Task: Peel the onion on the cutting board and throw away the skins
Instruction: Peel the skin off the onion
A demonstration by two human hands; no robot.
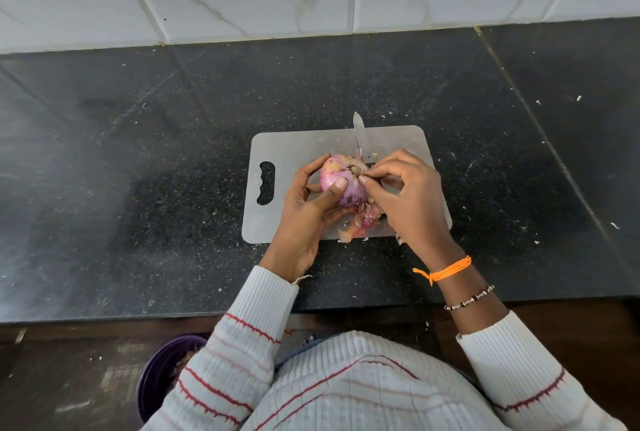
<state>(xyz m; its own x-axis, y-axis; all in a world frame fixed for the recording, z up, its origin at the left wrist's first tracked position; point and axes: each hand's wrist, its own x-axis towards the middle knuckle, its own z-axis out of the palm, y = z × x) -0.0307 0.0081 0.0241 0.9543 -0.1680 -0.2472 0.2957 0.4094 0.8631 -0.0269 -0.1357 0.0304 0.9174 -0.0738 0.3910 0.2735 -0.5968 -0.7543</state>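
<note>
I held the onion (343, 181) in my left hand (304, 219), just above the middle of the board (294, 150), with the thumb curled over its near face and the fingers behind it. My right hand (408, 202) pinched at the skin beside the root end, thumb and forefinger closed on what I judged to be a thin flap; the flap itself was too small to see clearly.

Handling notes, as judged:
- The bulb was firm and light, and one hand supported it without strain.
- The exposed purple layer looked smooth and probably slippery, so the grip belonged across the widest part.
- The dry skin was brittle and would tear into strips. The best hold was at the root, where the layers meet.

Loose skins (363, 219) lay on the board's near edge, under my right hand. A knife (359, 132) lay across the far edge, its tip over the counter (138, 153). A purple bin (162, 375) stood below the counter's near edge.
</note>
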